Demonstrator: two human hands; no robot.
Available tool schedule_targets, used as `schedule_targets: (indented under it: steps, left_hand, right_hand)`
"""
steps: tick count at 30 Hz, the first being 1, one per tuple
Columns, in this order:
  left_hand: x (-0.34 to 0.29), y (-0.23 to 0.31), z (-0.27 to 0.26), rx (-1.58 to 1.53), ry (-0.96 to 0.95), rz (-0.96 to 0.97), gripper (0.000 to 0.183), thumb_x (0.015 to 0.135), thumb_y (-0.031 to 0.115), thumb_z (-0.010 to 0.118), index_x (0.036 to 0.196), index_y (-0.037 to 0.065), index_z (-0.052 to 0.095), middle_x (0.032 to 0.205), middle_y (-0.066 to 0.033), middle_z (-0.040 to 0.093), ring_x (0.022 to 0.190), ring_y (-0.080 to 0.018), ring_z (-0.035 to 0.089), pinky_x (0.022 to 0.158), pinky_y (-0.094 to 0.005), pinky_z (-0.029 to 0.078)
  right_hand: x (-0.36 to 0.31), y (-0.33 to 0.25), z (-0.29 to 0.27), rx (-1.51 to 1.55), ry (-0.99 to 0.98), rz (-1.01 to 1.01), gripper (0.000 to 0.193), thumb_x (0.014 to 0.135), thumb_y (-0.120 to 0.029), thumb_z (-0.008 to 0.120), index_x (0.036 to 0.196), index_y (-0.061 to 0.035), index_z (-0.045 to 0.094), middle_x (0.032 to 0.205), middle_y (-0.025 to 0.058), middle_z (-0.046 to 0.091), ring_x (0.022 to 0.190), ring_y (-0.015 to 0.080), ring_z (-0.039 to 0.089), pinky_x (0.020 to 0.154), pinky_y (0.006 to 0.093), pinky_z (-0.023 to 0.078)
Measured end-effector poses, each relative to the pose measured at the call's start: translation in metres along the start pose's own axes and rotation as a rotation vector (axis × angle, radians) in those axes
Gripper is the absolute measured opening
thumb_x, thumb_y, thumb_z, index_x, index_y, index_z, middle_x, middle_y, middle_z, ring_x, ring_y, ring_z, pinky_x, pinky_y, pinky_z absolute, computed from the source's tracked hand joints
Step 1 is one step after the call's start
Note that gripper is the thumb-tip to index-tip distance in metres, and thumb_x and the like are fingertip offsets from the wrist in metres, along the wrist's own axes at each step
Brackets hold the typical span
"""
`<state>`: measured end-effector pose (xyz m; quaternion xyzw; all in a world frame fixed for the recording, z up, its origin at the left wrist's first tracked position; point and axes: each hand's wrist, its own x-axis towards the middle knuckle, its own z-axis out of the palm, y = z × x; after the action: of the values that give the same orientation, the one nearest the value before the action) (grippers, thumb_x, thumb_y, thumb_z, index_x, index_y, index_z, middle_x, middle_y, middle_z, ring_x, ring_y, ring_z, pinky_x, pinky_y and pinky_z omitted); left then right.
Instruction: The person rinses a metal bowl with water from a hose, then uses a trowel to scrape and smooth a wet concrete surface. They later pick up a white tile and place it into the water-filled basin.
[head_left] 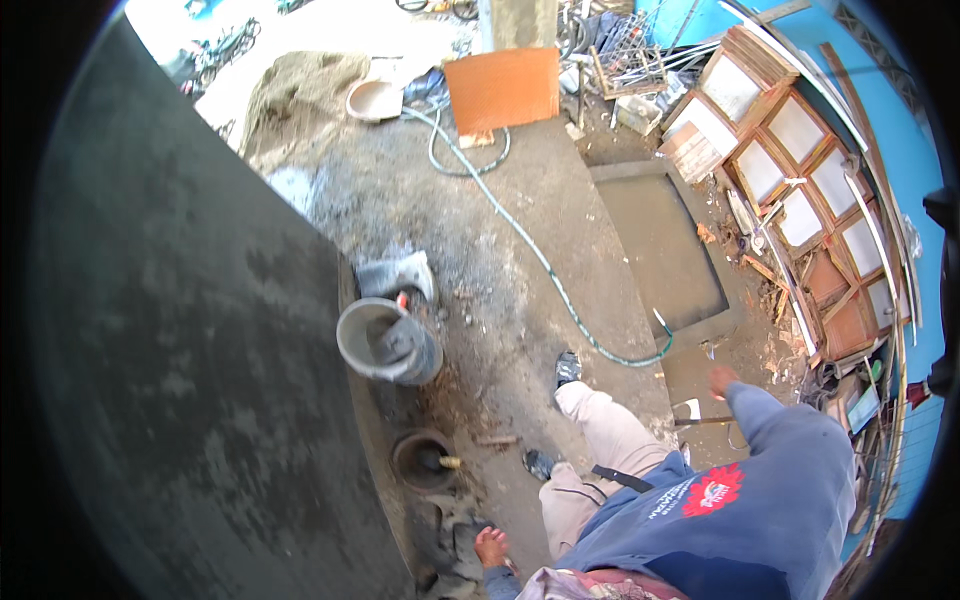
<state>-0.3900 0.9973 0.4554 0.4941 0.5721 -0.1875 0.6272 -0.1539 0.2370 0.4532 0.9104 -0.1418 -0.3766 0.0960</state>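
Low in the view, my left hand (491,547) hangs near the dark wall with its fingers loosely apart and nothing seen in them. Close to it is a round clay-like pot (424,462) with a short yellowish stick end in it. My right hand (722,380) is held out on the other side of my body, beside the sunken basin; it looks empty, its fingers small and loosely bent. Further along the wall stands a grey bucket (390,345) with something grey inside. A whitish, cement-stained bag or container (397,277) sits just behind it.
A dark plastered wall (200,350) rises on the left. A green hose (545,262) snakes over the floor to the murky water basin (660,250). Old wooden panels (800,190) and scrap line the right; sand (300,95), a pale basin (374,101) and an orange board (503,90) lie beyond.
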Motion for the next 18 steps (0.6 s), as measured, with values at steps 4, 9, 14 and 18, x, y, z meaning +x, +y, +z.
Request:
schedule_targets:
  steps: [4, 9, 14, 18]
  left_hand:
    - [0.044, 0.136, 0.045, -0.043, -0.099, -0.010, 0.030, 0.101, 0.032, 0.055, 0.127, 0.015, 0.058, 0.099, -0.0059, 0.070, 0.081, -0.0257, 0.070, 0.057, -0.0377, 0.052]
    - [0.064, 0.281, 0.169, 0.016, -0.259, 0.076, 0.024, 0.099, 0.031, 0.060, 0.118, 0.015, 0.062, 0.087, 0.0004, 0.065, 0.072, -0.0133, 0.062, 0.057, -0.0281, 0.043]
    - [0.053, 0.389, 0.307, 0.386, -0.262, 0.286, 0.038, 0.104, 0.036, 0.058, 0.132, 0.009, 0.058, 0.105, -0.0031, 0.070, 0.084, -0.0157, 0.068, 0.064, -0.0289, 0.047]
    - [0.071, 0.455, 0.392, 0.615, -0.431, 0.200, 0.039, 0.106, 0.033, 0.054, 0.136, 0.009, 0.056, 0.109, -0.0046, 0.071, 0.088, -0.0163, 0.068, 0.067, -0.0297, 0.048]
  right_hand:
    - [-0.064, 0.084, -0.014, 0.125, -0.330, 0.215, 0.020, 0.082, -0.032, 0.070, 0.066, -0.0222, 0.077, 0.077, 0.0094, 0.075, 0.075, 0.0244, 0.074, 0.062, 0.0410, 0.056]
    - [-0.073, 0.051, -0.029, 0.394, -0.413, 0.156, 0.028, 0.095, -0.027, 0.056, 0.080, -0.0131, 0.074, 0.081, 0.0104, 0.073, 0.069, 0.0226, 0.072, 0.058, 0.0449, 0.056]
    - [0.008, -0.034, -0.085, 1.365, -0.282, 0.228, 0.023, 0.102, -0.024, 0.049, 0.093, -0.0095, 0.065, 0.073, 0.0099, 0.065, 0.062, 0.0239, 0.067, 0.050, 0.0411, 0.054]
    - [0.079, -0.075, -0.191, 1.649, -0.222, 0.291, 0.028, 0.103, -0.026, 0.053, 0.119, -0.0059, 0.062, 0.092, 0.0099, 0.070, 0.072, 0.0195, 0.070, 0.053, 0.0355, 0.055]
